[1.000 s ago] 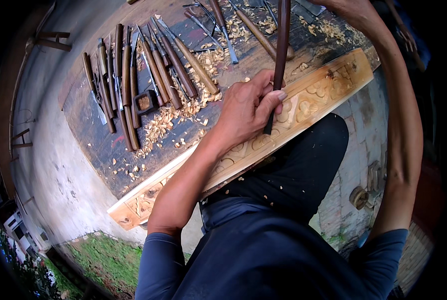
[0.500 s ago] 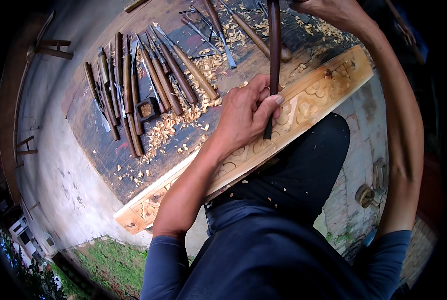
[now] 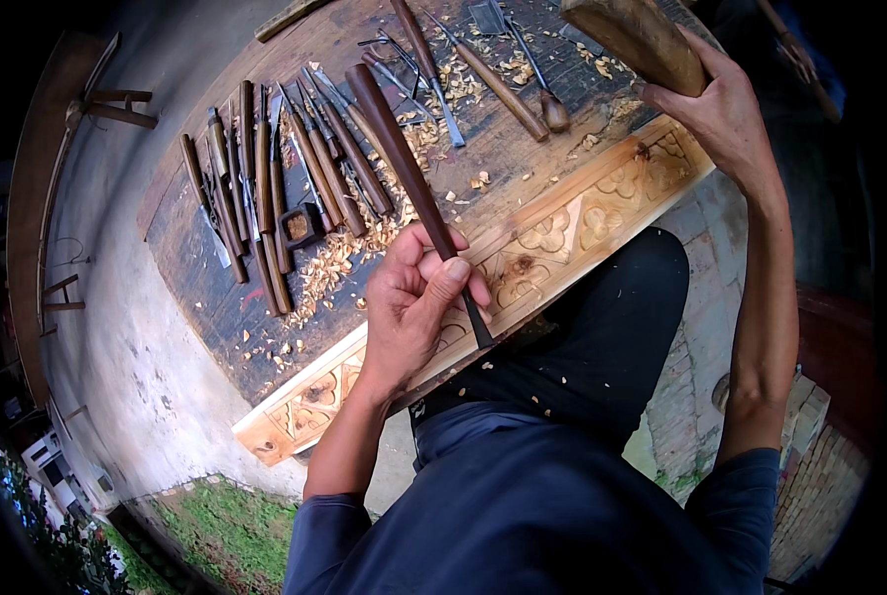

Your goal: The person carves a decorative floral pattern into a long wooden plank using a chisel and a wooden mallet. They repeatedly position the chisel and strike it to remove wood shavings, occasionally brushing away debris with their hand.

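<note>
My left hand [image 3: 404, 312] is closed round a carving chisel [image 3: 409, 164] with a long dark wooden handle. The handle leans up and to the left, and the narrow end points down at the near edge of a carved wooden board [image 3: 602, 226]. Whether that end touches the wood I cannot tell. My right hand [image 3: 719, 109] grips a thick wooden mallet [image 3: 642, 42], raised over the far right end of the board. Trefoil shapes and triangles are cut into the pale board, which lies slanting along the table's near edge.
Several chisels [image 3: 265, 198] lie side by side on the worn wooden table [image 3: 230, 337], with a small dark square box [image 3: 299, 226] among them. More carving tools [image 3: 498, 89] lie farther back. Wood shavings [image 3: 334, 268] are strewn between. A bench [image 3: 42, 198] stands at the far left.
My left hand has moved left with the chisel, whose handle now tilts left instead of standing nearly upright. My right hand has come lower, bringing the mallet into view.
</note>
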{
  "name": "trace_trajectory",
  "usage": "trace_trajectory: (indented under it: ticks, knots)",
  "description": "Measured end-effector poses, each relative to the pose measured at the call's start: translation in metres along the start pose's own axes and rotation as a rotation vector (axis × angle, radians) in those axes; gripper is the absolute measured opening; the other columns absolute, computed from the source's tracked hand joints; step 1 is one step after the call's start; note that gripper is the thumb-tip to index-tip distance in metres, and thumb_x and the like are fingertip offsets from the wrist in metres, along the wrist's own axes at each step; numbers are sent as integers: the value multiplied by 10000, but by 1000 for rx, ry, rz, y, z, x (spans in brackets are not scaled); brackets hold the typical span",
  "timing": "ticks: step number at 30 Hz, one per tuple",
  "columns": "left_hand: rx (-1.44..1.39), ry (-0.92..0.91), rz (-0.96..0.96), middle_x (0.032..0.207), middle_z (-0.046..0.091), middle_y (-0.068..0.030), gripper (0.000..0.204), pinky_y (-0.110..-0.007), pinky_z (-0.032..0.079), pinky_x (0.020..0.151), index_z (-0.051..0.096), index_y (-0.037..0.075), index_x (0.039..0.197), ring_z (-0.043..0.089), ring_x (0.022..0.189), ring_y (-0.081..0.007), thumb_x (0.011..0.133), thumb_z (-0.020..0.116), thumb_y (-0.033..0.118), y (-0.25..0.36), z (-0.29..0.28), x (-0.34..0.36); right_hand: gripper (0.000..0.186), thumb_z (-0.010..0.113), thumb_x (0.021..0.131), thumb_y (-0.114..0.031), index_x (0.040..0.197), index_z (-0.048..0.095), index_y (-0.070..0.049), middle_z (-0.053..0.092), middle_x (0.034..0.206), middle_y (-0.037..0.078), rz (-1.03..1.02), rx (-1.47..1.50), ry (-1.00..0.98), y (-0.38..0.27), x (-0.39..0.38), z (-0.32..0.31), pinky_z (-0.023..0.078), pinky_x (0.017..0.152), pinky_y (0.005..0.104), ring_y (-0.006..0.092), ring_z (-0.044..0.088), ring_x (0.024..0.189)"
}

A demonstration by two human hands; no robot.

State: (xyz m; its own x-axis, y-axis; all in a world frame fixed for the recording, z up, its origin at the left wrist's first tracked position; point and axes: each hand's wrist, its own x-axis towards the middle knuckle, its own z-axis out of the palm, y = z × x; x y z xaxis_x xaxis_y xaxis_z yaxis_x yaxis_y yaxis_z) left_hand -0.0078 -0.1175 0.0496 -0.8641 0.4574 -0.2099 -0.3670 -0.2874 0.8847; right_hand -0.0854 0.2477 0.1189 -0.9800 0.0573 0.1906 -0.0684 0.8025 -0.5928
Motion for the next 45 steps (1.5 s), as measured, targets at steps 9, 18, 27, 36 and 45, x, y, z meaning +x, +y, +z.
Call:
trace_trajectory:
  ticks: [9,18,27,36,45]
  knots:
    - [452,49,58,722,688,-56,268,-464,491,1095,593,-37,1267,711,849,-169,1096,583,169,-20,13,-22,671,839,792,-155,1431,671,-274,765,1282,74,35,-353,322,8,-57,94,595,932,394,308,751,1107]
    - [833,-131,536,896,712,-136,189,-555,490,1145,608,-50,1063,729,959,-404,960,716,67,-38,21,-18,711,888,711,-156,1384,675,-236,776,1130,42,-60,-364,403,20,-59,95,602,853,395,293,752,1004]
    - [129,136,160,965,731,-112,185,-319,561,860,578,-36,1220,719,918,-182,1069,639,52,-19,8,-18,706,894,706,-164,1376,678,-221,772,1116,48,-15,-363,372,18,-57,97,594,870,401,290,742,1040]
    - [3,162,107,947,743,-134,316,-315,652,671,490,26,1347,779,784,-241,1079,630,119,-20,-5,55,675,891,717,-181,1361,694,-199,775,1128,55,-6,-442,342,12,-57,100,580,894,399,294,731,1028]
    - [54,150,120,901,705,-103,253,-279,638,627,478,29,1280,766,754,-219,1090,616,122,-24,0,54,583,816,779,-159,1349,700,-186,782,1161,92,-83,-369,238,-6,-41,96,591,856,422,337,750,1017]
